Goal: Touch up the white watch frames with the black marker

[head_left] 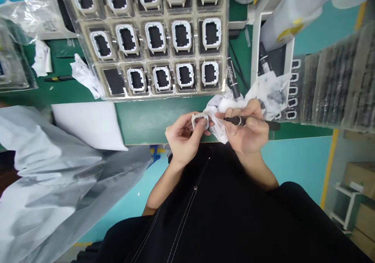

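My left hand (185, 137) pinches a small white watch-case-like frame (194, 118) between thumb and fingers, near the front edge of the table. To its right, my right hand (247, 132) grips a black marker pen (240, 120), its tip pointing left toward the frame but apart from it. A crumpled white cloth (217, 128) lies between the two hands and partly behind the right one. Beyond them, a clear plastic tray (164, 95) holds rows of similar frames; its front left pocket (113, 81) has no frame in it.
Another marker (233, 79) lies right of the tray. A white box (256, 46) holds a bottle (288, 22), with a stained cloth (268, 93) at its front. Stacked trays (331, 79) stand far right. At left are a white pad (88, 122) and a person in a grey garment (52, 185).
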The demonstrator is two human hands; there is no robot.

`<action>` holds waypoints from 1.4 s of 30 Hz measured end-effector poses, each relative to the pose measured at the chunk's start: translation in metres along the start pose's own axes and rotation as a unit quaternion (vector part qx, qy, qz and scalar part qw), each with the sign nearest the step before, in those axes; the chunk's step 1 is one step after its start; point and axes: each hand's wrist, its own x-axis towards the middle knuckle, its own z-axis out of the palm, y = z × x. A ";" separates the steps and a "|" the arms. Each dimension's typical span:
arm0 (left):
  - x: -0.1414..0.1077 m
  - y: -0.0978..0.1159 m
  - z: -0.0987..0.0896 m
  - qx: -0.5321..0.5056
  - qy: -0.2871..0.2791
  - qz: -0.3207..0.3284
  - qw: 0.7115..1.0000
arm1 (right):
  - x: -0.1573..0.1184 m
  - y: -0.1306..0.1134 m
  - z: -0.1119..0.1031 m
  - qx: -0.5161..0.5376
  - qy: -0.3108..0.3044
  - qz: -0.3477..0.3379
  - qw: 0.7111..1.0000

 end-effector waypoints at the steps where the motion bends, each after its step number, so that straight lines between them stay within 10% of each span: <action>1: 0.000 0.000 0.000 0.001 0.000 -0.002 1.000 | 0.000 -0.001 0.001 0.008 0.006 0.006 1.000; 23: 0.000 -0.008 -0.007 0.053 -0.034 -0.039 0.997 | -0.009 0.007 0.001 -0.028 0.081 0.023 0.996; 42: 0.003 -0.016 -0.002 0.112 -0.016 -0.040 0.993 | -0.015 0.018 0.007 -0.142 0.131 -0.115 0.974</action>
